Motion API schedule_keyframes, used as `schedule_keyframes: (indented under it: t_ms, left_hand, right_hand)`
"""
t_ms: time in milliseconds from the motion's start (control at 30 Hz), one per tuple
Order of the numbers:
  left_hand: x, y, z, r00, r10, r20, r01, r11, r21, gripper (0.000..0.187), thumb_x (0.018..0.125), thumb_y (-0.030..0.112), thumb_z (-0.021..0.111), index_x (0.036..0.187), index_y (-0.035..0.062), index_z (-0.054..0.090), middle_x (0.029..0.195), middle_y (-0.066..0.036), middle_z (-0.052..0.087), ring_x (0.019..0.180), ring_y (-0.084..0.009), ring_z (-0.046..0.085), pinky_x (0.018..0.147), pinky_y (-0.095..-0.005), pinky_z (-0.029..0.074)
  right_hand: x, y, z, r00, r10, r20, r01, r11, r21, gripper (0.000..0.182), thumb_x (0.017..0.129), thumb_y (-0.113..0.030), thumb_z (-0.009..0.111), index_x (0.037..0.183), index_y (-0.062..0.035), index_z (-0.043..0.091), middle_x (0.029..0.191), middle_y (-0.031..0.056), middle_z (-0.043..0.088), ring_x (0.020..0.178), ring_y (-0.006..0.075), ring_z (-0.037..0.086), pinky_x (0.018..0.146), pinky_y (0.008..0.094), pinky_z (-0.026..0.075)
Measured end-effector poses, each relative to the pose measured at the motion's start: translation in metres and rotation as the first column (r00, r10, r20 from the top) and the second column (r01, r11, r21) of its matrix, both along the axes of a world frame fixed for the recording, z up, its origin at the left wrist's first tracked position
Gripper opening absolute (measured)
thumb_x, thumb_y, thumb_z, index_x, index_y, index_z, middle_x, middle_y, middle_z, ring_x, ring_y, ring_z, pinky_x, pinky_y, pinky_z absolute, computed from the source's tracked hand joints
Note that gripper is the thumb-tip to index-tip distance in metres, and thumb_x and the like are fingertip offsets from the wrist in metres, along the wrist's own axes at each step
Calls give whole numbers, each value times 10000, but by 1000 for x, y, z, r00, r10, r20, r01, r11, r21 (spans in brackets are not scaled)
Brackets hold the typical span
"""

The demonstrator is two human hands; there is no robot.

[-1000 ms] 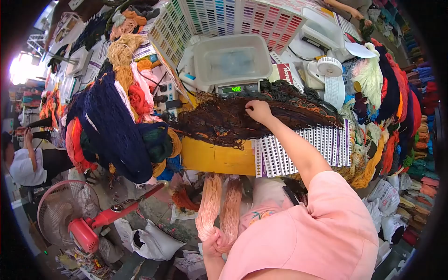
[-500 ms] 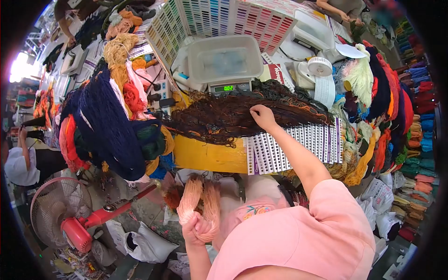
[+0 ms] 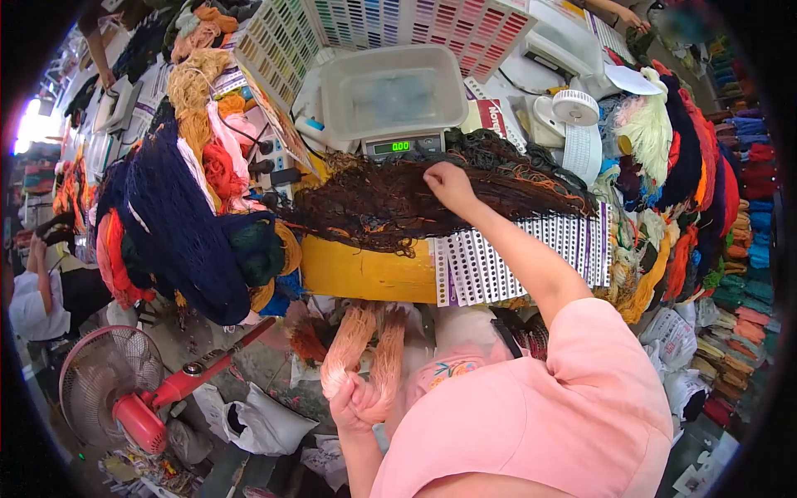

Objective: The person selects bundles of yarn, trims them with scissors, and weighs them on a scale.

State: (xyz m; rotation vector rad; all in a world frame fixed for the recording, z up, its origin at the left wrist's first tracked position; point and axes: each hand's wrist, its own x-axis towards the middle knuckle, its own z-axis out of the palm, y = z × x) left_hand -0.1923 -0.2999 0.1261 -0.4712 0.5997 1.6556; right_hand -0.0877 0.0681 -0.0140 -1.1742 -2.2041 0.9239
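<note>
My left hand is closed around a skein of pale peach yarn, held low below the yellow table edge. My right hand reaches forward and rests on a long bundle of dark brown yarn with orange flecks lying across the table; its fingers press into the strands. Just behind the bundle stands a digital scale reading 0.00, with an empty clear plastic tub on top.
Piles of navy, red and orange yarn hang at the left. Colour sample cards stand behind the scale. More skeins fill the right. A red fan and white bags lie on the floor. A person sits far left.
The scale reading fell from 496 to 0.00. My left hand lifted the peach skein and shifted it left. My right hand stayed on the brown bundle.
</note>
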Motion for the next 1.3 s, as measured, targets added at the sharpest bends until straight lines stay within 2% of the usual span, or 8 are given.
schedule_keyframes:
  t_ms: [200,267,367,633,767,1000,1067,1300]
  left_hand:
    - [3,72,18,847,-35,-530,41,999,-2,375,782,203,464,1088,-5,401,1056,-126,433,1002,-190,406,846,-302,330]
    - [2,93,28,853,2,-522,19,999,35,458,782,210,461,1161,-19,343,1181,-147,365,1107,-205,340,910,-317,283]
    - [-5,113,39,655,25,-755,156,973,168,555,781,223,451,1223,-34,234,1281,-142,230,1183,-218,233,953,-332,217]
    - [-10,93,36,873,-38,-487,237,905,355,623,778,270,472,1235,-35,177,1287,-144,217,1159,-209,281,934,-311,246]
    - [-7,85,30,726,-98,-681,368,891,265,676,741,350,490,1224,-23,201,1286,-164,204,1086,-226,369,885,-346,323]
    - [-5,73,24,880,-87,-467,307,855,417,595,769,328,472,1188,-40,262,1161,-171,374,998,-220,450,821,-325,389]
    - [-3,73,35,836,-150,-528,340,897,283,522,786,279,456,1163,-47,302,1113,-164,414,974,-214,467,817,-326,392]
    - [-3,69,44,965,-77,-250,149,947,284,327,819,152,419,1080,-44,413,886,-118,528,742,-170,530,657,-286,441]
  right_hand:
    - [-21,-101,112,873,342,-347,-453,832,-321,108,698,-101,568,664,0,553,605,61,532,558,136,517,526,252,413]
    - [-21,-123,147,861,161,-483,-496,482,-723,95,749,-77,544,723,13,564,685,19,545,574,67,487,500,192,385]
    - [-30,-141,182,841,55,-538,-537,191,-821,152,774,-98,515,888,-11,567,625,-16,518,517,42,448,450,163,337]
    - [-14,-164,199,821,-289,-493,-475,135,-870,105,758,-49,516,812,22,572,572,40,520,438,59,429,394,169,325]
    - [-11,-181,205,910,-104,-401,-351,321,-880,94,745,-34,528,801,26,574,549,12,487,429,45,400,404,158,314]
    - [-3,-199,209,843,-190,-503,-412,374,-831,108,740,-56,541,789,26,591,562,17,527,461,48,450,421,167,354]
    - [-8,-208,217,857,-93,-507,-368,577,-729,110,745,-42,532,803,30,591,610,28,544,473,55,465,440,173,376]
    - [-6,-207,216,844,-207,-494,-387,401,-830,125,751,-40,521,805,55,581,647,43,558,507,62,497,471,173,416]
